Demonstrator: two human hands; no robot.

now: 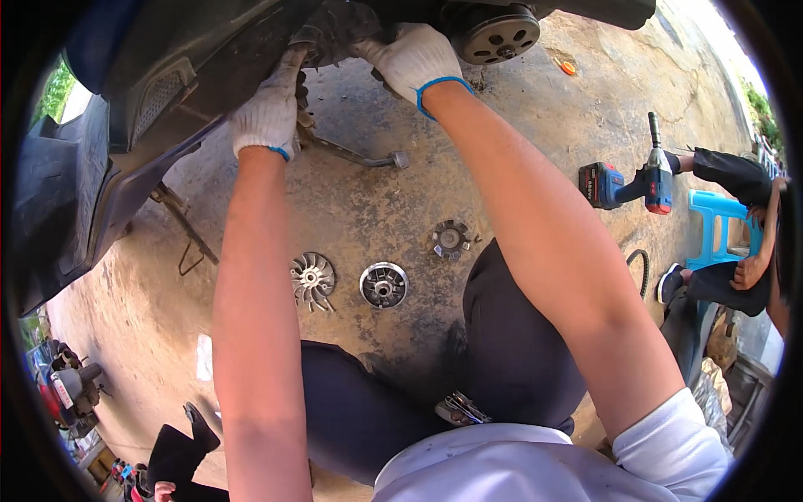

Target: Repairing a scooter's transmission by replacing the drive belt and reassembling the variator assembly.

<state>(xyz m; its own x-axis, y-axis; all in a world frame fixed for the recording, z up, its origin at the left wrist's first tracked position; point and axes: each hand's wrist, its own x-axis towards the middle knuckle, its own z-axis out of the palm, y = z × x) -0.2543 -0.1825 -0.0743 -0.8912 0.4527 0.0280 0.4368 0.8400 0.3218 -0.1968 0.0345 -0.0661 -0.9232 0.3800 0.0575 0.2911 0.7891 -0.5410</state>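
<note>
Both gloved hands reach up into the scooter engine case (335, 33): left hand (269, 113) gripping its edge, right hand (411, 57) pressed beside the clutch drum (500, 33).

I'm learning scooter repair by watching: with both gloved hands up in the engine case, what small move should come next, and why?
Probably keep the left hand steadying the case and ease the right hand out toward the finned pulley disc on the ground. Three removed drive parts lie there, and neither hand visibly holds one.

My left hand (268, 117) and right hand (411, 58) wore knitted cloth gloves, grimy white. The pulley discs (383, 284) were dull cast metal, the kick lever (360, 155) bare steel, the concrete floor (351, 209) rough and stained.
</note>
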